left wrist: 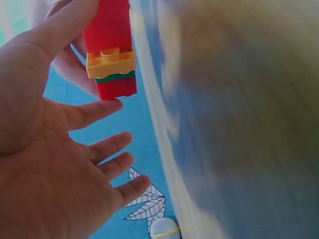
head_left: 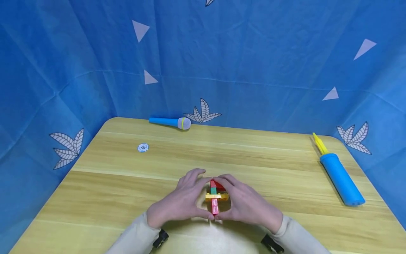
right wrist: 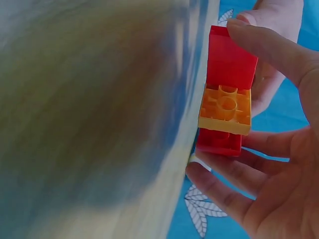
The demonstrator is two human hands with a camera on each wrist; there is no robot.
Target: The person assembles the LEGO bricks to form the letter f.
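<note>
A small model of joined toy building bricks (head_left: 214, 207) lies between the two hands at the front middle of the table. A yellow brick (right wrist: 225, 107) sticks out crosswise past red bricks (left wrist: 108, 27), and a thin green brick (left wrist: 115, 77) shows beside it. My left hand (head_left: 180, 204) pinches the model's two ends, its thumb at the near end and index finger at the far end. From the other side, my right hand (head_left: 248, 204) grips the same ends with thumb and fingers. The left hand's other fingers are spread apart.
On the wooden table (head_left: 111, 197), a blue toy microphone (head_left: 165, 121) lies along the back edge. A round white-and-blue chip (head_left: 143, 147) sits nearer, to the left. At the right lies a blue hand pump (head_left: 342, 180) with a yellow nozzle. Blue cloth (head_left: 253, 53) surrounds the table.
</note>
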